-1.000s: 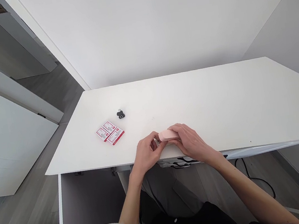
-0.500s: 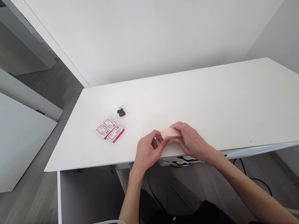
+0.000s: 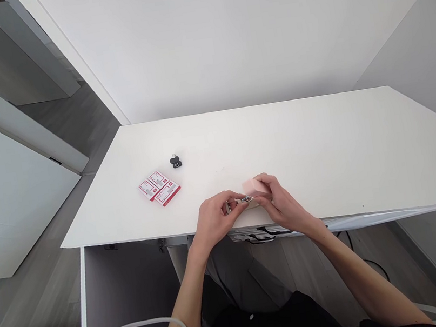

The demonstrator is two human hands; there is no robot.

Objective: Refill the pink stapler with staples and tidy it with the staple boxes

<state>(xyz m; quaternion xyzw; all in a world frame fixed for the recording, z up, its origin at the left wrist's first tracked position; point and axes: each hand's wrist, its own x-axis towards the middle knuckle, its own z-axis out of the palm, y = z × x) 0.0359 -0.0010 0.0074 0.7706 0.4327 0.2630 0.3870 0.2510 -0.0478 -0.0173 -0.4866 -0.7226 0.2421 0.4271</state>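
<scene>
Left hand and right hand nearly meet above the near side of the bench. Thumb and fingertips of the left one pinch a small shiny piece, its long axis running roughly left to right. The right one grips a pale pink block, just far and right of that piece; whether they touch, I cannot tell. Red-and-white cards lie left.

Long, smooth white tabletop. On its left part, three flat rectangular red-and-white printed cards lie grouped together; small black lobed object with silvery tip near their far side, slightly right.
</scene>
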